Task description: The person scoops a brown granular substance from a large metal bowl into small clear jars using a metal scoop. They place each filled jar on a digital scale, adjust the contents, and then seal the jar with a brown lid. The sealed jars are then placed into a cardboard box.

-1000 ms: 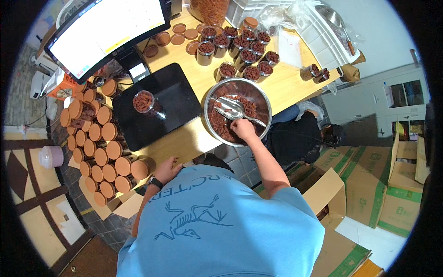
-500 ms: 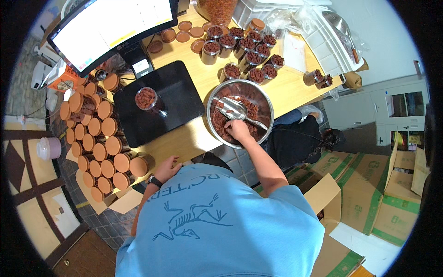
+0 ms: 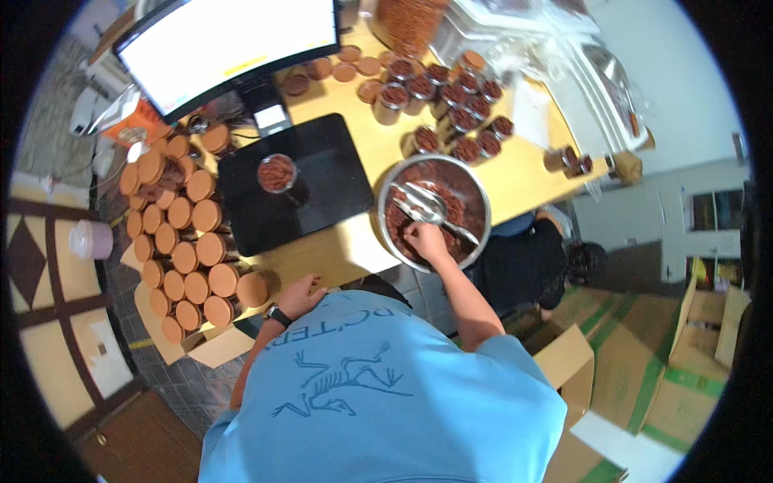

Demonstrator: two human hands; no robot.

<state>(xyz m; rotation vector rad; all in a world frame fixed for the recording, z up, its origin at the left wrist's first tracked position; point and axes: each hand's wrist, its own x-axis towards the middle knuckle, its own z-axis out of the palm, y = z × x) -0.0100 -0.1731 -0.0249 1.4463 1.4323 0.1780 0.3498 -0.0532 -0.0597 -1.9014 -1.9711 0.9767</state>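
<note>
My right hand [image 3: 425, 241] is down inside a round steel bowl [image 3: 486, 211] of small dark brown pieces [image 3: 400, 228]. Its fingertips are drawn together at the pieces; what is between them, if anything, is hidden. A metal scoop [image 3: 425, 203] lies in the bowl, just beyond the fingers. My left hand [image 3: 301, 295], a dark watch on its wrist, rests at the table's near edge with fingers stretched out and nothing in it. Left of the bowl, one uncapped clear jar [image 3: 277, 173] filled with brown pieces stands on a flat black platform [image 3: 332, 179].
Several orange-brown-lidded jars [image 3: 211, 249] crowd the table's left end. Uncapped filled jars [image 3: 463, 119] stand behind the bowl, near loose lids [image 3: 345, 72]. A monitor [image 3: 233, 50] rises at the back left. At right are a person in black [image 3: 523, 262] and cardboard boxes [image 3: 628, 338].
The whole view has shifted slightly, so the table appears farther right and lower. My right hand stays in the bowl, its fingers still at the pieces; my left hand stays at the edge.
</note>
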